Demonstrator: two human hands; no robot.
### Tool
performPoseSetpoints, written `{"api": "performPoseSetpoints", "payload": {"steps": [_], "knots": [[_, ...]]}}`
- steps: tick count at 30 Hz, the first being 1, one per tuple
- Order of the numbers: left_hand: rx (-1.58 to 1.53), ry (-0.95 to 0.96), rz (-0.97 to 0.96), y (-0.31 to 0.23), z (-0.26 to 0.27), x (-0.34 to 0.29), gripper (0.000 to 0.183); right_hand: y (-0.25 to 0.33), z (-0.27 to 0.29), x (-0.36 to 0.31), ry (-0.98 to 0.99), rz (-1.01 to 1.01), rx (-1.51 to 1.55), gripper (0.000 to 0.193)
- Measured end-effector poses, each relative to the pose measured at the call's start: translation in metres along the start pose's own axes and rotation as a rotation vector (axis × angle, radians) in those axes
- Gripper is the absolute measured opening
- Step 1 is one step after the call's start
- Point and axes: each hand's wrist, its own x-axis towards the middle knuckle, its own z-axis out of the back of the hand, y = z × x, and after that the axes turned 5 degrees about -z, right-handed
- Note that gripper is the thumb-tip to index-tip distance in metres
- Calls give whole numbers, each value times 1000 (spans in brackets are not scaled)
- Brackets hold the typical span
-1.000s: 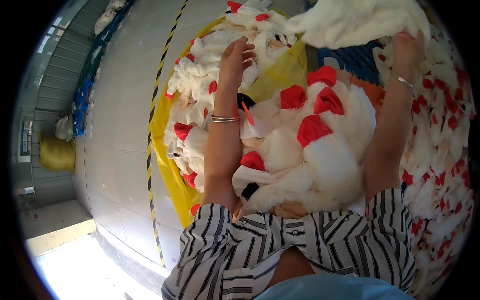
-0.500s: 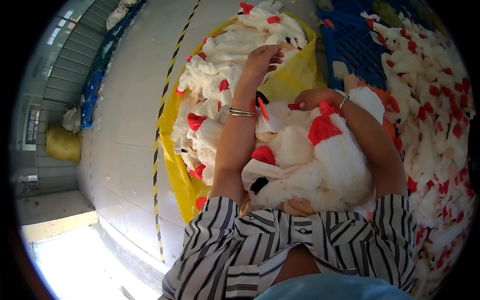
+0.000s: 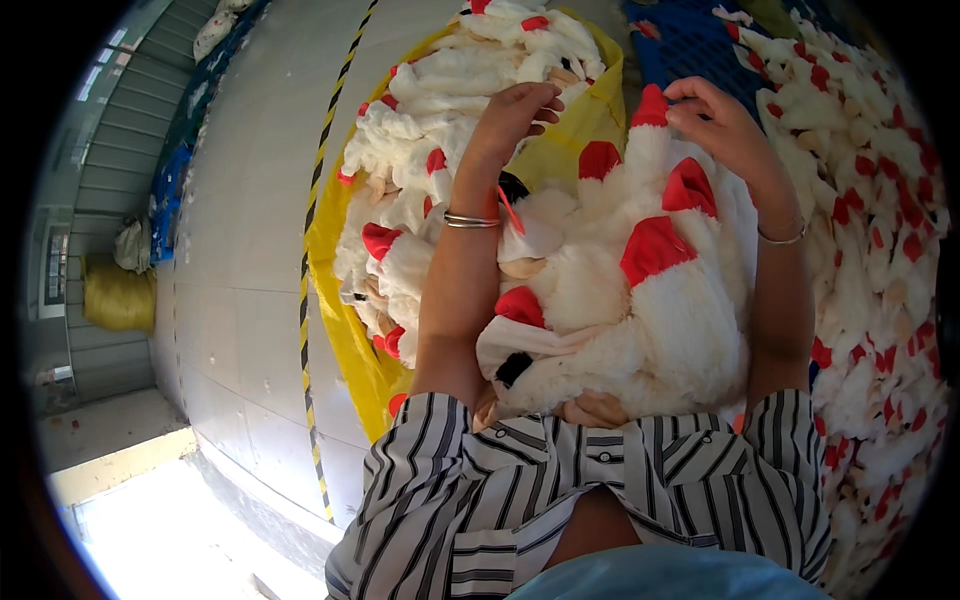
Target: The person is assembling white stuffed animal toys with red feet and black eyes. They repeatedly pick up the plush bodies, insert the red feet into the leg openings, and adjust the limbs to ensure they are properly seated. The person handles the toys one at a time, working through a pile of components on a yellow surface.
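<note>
While both arms reach out around a heap of fluffy white pieces [image 3: 690, 330], the right hand [image 3: 735, 140] is up at a red tip [image 3: 650, 108] on the far side of the heap. Its thumb and fingers are bent right beside the tip, but I cannot tell if they pinch it. The left hand [image 3: 510, 120] hangs above the yellow plastic [image 3: 575, 130] with its fingers loosely bent, and I see nothing in it.

The heap is close to the striped shirt [image 3: 610, 455], between the arms. A few pieces have their red ends facing away, so that part looks done, but one end lies lower down by a black patch [image 3: 514, 369]. More white and red pieces lie on the yellow plastic. A very big pile [image 3: 865, 270] lies past the right arm, so it seems lots are left. I cannot count them.
</note>
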Motion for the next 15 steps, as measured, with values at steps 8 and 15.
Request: {"api": "performPoseSetpoints", "payload": {"steps": [8,15], "knots": [[-33,12,38,4,-3,2,26,49,-30,-100,803,62,-319,31],[-52,91,-2,3,-8,-4,30,57,24,-110,51,-155,291,26]]}}
